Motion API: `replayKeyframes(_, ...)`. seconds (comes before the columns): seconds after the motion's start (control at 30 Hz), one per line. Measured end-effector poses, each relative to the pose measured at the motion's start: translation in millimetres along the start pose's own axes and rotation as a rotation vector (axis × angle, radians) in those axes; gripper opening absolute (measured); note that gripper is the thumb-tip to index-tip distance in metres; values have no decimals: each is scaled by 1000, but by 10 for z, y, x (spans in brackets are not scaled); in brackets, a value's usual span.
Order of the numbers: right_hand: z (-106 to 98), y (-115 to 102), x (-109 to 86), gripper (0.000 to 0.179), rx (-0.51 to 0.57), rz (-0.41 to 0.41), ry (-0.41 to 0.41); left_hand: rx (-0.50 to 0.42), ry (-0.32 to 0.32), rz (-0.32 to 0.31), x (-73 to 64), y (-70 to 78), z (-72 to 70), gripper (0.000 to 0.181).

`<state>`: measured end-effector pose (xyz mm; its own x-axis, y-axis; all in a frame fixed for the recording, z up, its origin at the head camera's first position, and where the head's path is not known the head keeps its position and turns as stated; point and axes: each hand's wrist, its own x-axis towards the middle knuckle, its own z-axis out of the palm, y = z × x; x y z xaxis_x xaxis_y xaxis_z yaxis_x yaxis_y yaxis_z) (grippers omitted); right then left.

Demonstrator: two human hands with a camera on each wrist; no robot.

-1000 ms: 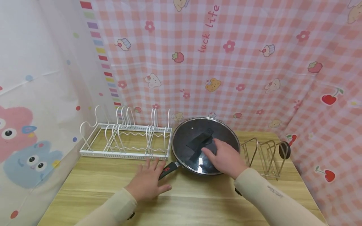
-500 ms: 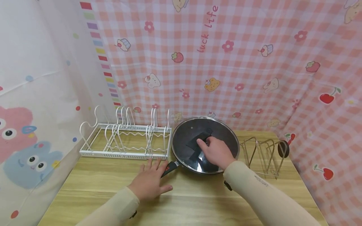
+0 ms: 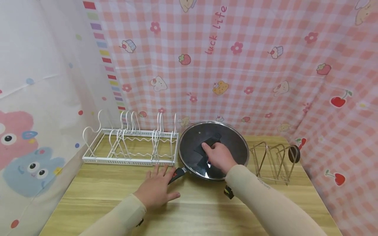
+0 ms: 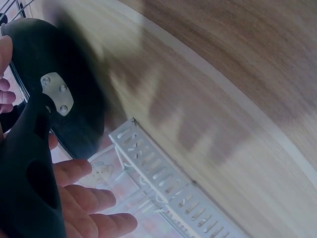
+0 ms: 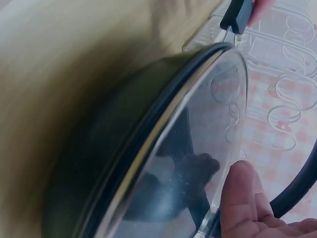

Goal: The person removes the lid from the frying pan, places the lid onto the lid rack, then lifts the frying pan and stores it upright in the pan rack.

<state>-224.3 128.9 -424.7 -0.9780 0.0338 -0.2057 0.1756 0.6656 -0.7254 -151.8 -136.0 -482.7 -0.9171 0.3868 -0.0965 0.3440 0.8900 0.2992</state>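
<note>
A dark frying pan (image 5: 114, 109) rests on the wooden table, covered by a glass lid (image 3: 233, 139) with a metal rim. On top of the lid is a black handle (image 3: 213, 139), which my right hand (image 3: 220, 157) grips between thumb and fingers. The right wrist view shows the thumb beside that handle, with the lid seated on the pan. My left hand (image 3: 156, 190) lies palm down, fingers spread and straight, beside the black pan handle (image 3: 176, 175). In the left wrist view the fingers (image 4: 89, 198) extend past the pan handle; whether they touch it I cannot tell.
Left of the pan stands a white wire rack (image 3: 130, 160) with upright loops. To the right is a bronze wire rack (image 3: 271, 164) with a dark round piece (image 3: 294, 154) at its end. A pink checked cloth (image 3: 206, 75) hangs behind the table (image 3: 200, 213).
My right hand has moved left and closed from hovering at the lid handle to gripping it. My left hand has shifted slightly. The lid and pan stay in place.
</note>
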Motion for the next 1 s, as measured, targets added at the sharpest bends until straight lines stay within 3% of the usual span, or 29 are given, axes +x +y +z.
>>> replayKeyframes(0.27, 91, 2, 53, 44, 379, 62, -62, 8, 8, 5, 21, -8, -16, 92)
replayKeyframes(0.57, 160, -50, 92, 47, 794, 79, -195, 1, 10, -2, 8, -15, -11, 91)
replayKeyframes(0.77, 183, -76, 106, 54, 1061, 79, -229, -5, 4, -1, 4, 11, -12, 91)
replayKeyframes(0.9, 205, -95, 131, 56, 1185, 95, -245, -6, 2, -3, 5, 14, -3, 90)
replayKeyframes(1.0, 218, -107, 140, 54, 1203, 108, -240, -5, 1, -5, 7, 10, 2, 90)
